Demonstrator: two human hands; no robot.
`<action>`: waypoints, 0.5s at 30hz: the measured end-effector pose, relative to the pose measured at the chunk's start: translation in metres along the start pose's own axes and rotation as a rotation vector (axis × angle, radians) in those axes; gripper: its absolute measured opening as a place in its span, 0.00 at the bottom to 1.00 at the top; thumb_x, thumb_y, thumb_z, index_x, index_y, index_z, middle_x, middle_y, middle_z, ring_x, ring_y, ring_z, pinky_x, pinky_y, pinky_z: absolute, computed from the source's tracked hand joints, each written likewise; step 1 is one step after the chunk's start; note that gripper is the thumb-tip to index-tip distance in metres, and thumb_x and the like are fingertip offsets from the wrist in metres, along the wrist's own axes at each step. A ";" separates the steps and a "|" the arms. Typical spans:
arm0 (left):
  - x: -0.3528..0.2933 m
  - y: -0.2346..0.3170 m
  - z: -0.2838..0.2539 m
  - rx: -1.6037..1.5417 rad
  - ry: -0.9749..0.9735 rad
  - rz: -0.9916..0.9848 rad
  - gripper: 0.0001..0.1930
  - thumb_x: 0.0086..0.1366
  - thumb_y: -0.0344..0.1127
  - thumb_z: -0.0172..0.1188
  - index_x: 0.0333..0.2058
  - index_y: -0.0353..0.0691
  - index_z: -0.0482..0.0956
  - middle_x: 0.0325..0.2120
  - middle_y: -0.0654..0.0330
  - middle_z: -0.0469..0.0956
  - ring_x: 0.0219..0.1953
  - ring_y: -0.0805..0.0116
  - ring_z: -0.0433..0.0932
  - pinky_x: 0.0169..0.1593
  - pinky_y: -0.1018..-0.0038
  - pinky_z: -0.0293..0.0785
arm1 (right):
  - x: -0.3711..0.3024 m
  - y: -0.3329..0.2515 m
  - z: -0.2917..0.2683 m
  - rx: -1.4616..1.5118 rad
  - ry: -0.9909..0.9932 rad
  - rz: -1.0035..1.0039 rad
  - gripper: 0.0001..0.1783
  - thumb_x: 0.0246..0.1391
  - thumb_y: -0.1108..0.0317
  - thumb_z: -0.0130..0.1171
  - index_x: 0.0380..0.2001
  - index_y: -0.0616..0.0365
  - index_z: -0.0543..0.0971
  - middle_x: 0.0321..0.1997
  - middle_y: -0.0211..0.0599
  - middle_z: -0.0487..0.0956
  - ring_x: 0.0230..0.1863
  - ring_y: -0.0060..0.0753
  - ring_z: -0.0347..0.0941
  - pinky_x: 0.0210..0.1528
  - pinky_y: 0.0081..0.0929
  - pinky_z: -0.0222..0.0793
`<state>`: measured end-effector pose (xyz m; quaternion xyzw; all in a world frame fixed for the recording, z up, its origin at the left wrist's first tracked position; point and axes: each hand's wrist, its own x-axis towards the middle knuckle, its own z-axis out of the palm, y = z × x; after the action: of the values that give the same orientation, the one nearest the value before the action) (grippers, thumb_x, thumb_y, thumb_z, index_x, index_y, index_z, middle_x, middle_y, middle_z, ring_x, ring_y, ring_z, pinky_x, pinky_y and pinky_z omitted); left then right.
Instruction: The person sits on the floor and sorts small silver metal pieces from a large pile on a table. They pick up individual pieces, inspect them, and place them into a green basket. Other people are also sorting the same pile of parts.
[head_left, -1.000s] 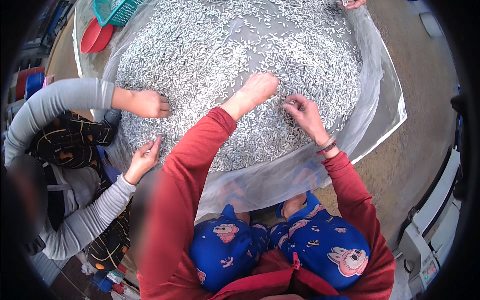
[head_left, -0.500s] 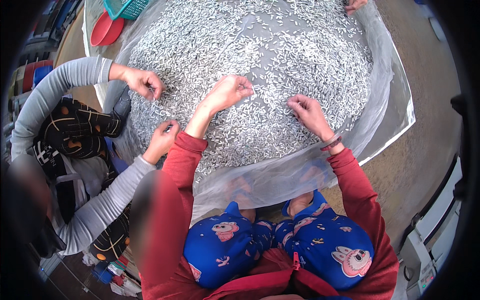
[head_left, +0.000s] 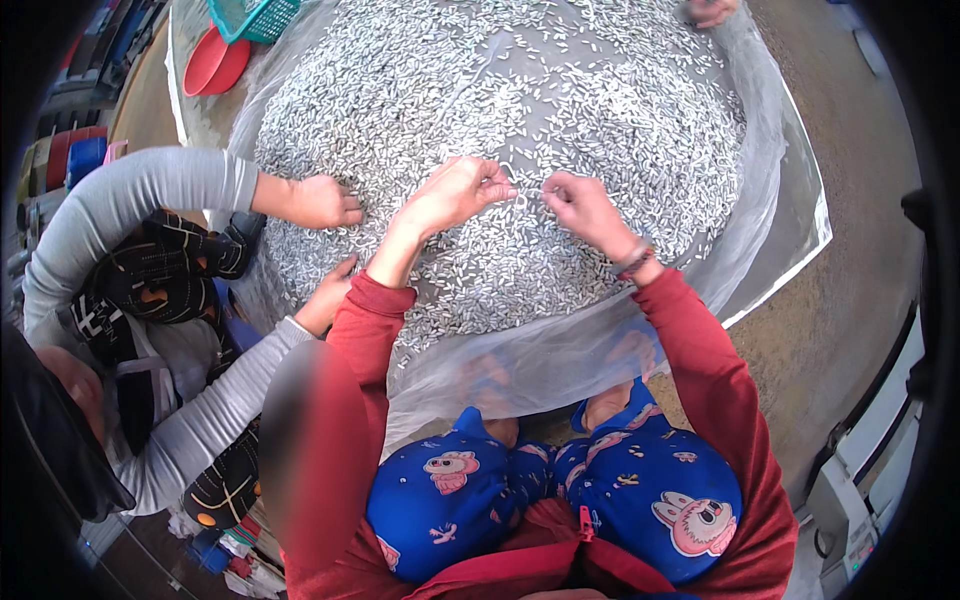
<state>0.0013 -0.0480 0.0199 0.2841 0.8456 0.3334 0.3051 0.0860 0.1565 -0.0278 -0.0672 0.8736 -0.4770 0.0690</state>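
Note:
Small silvery-white rod-shaped pieces (head_left: 470, 285) lie heaped in great number over a sheet of clear plastic (head_left: 500, 375). Above the middle of the heap, my left hand (head_left: 455, 195) is closed in a pinch, with something small and pale at its fingertips. My right hand (head_left: 588, 212), a dark red band at its wrist, is also pinched, and what its fingers hold is too small to make out. The two sets of fingertips face each other across a narrow gap.
At left, a co-worker in grey sleeves has one hand (head_left: 318, 202) on the heap and the other (head_left: 325, 298) beside my left forearm. Another person's hand (head_left: 712, 10) shows at the far edge. A red bowl (head_left: 215, 65) and a green basket (head_left: 262, 18) stand at far left.
My right hand has moved left and slightly away from me, closer to my left hand, which has shifted slightly right. The co-worker's upper hand has moved right and down onto the pieces.

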 end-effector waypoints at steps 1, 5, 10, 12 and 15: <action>-0.002 -0.001 -0.004 -0.038 -0.019 0.004 0.13 0.58 0.43 0.60 0.32 0.37 0.79 0.23 0.53 0.76 0.29 0.60 0.76 0.35 0.67 0.69 | -0.002 -0.006 -0.013 0.268 -0.077 0.164 0.06 0.54 0.70 0.53 0.34 0.60 0.73 0.19 0.33 0.72 0.15 0.28 0.68 0.15 0.23 0.60; -0.009 0.000 -0.009 0.022 0.060 -0.017 0.16 0.57 0.46 0.61 0.28 0.37 0.77 0.18 0.56 0.73 0.23 0.64 0.72 0.30 0.67 0.66 | -0.017 -0.026 -0.059 1.135 -0.245 0.383 0.06 0.55 0.67 0.51 0.31 0.59 0.71 0.19 0.26 0.67 0.11 0.11 0.57 0.09 0.10 0.46; -0.005 0.005 -0.006 0.023 0.132 -0.033 0.18 0.53 0.48 0.64 0.25 0.35 0.77 0.19 0.51 0.75 0.27 0.56 0.76 0.32 0.64 0.69 | -0.028 -0.024 -0.084 1.185 -0.122 0.309 0.13 0.38 0.77 0.39 0.30 0.65 0.69 0.26 0.39 0.71 0.17 0.22 0.65 0.08 0.11 0.48; -0.001 0.005 -0.006 -0.030 0.104 -0.052 0.18 0.53 0.47 0.65 0.23 0.35 0.76 0.17 0.53 0.74 0.24 0.59 0.75 0.30 0.66 0.69 | -0.029 -0.018 -0.086 1.137 -0.077 0.422 0.14 0.36 0.77 0.38 0.30 0.65 0.70 0.27 0.40 0.71 0.18 0.23 0.65 0.09 0.12 0.49; 0.003 0.002 -0.007 -0.079 0.167 -0.029 0.17 0.53 0.45 0.66 0.21 0.36 0.76 0.15 0.58 0.72 0.21 0.69 0.72 0.27 0.71 0.67 | -0.036 -0.006 -0.079 0.987 0.002 0.540 0.10 0.45 0.73 0.42 0.27 0.63 0.73 0.24 0.34 0.72 0.17 0.20 0.65 0.11 0.12 0.50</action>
<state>-0.0049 -0.0477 0.0250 0.2308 0.8583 0.3846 0.2492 0.1067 0.2245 0.0218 0.1995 0.5332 -0.7946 0.2110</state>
